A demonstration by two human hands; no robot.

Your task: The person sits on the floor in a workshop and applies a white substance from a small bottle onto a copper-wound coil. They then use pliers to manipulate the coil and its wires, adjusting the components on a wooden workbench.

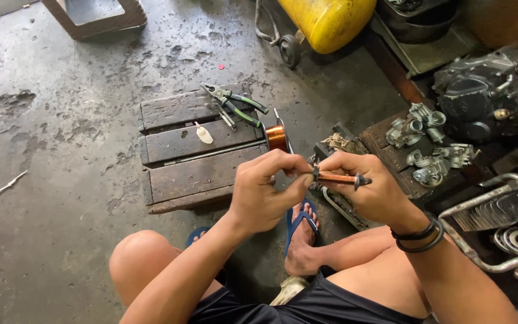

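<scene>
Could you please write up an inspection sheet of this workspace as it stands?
Surface: stained concrete floor; low wooden plank stand.
Job's things: copper-wound rod with dark end caps, held level between both hands.
Clutter: green-handled pliers, copper wire spool and white scrap on the stand.
Grippers: left hand pinches the rod's left end; right hand grips its middle.
Cables: nothing seen.
Surroundings: yellow tank, engine block, metal parts.
</scene>
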